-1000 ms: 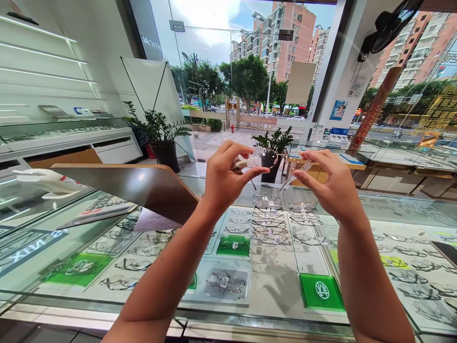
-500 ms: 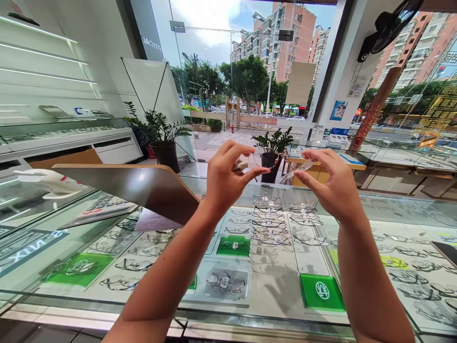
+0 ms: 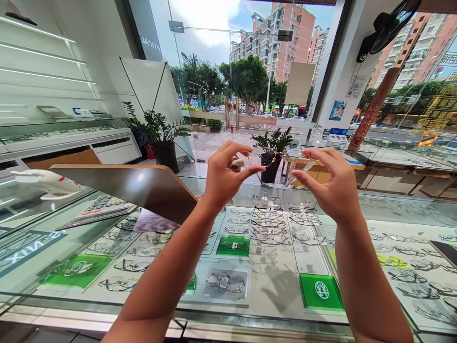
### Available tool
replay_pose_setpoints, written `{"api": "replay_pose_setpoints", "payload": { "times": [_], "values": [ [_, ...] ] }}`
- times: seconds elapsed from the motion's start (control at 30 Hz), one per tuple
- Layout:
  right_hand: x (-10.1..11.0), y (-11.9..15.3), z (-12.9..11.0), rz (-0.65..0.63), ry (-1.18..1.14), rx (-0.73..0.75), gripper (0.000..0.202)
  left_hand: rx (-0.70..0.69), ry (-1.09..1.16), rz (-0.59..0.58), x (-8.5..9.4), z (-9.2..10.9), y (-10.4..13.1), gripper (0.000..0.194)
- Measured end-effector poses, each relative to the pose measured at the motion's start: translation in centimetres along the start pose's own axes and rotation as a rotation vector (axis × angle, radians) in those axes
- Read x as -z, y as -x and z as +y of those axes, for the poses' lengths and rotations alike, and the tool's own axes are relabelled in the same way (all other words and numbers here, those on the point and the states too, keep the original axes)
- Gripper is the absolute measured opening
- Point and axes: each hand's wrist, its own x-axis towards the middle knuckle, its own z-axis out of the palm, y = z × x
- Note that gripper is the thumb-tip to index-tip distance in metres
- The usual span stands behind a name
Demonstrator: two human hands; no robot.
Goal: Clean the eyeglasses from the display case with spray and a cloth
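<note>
Open air lies below both hands (image 3: 226,174) (image 3: 330,181); a brown panel (image 3: 132,186) obstructs leftward.

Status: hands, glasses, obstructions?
Left hand and right hand gripping glasses, one each side. Glasses held above glass counter. Potted plant behind; no obstruction visible.

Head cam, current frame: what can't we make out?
All in the head view:
- White item at the left hand: mostly hidden by that hand.
- Clear glasses: contact spots hidden by the fingertips of the left and right hand.
- Dark slab: cut off by right edge.
- Wall fan: cut off by top edge.
</note>
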Motion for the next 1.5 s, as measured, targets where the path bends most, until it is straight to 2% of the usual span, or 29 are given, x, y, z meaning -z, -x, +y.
{"api": "replay_pose_setpoints", "payload": {
  "times": [0.53,0.93,1.5],
  "values": [
    [-0.2,0.0,-0.2,0.024,0.026,0.012,0.043,0.049,0.062,-0.026,-0.1,-0.7,0.0,0.049],
    [0.2,0.0,1.7,-0.109,0.033,-0.012,0.048,-0.007,-0.046,0.041,-0.5,0.7,0.8,0.046],
    [0.0,0.1,1.9,-0.130,0.052,-0.010,0.049,-0.113,-0.158,0.069,-0.3,1.2,0.8,0.043]
  ]
}}
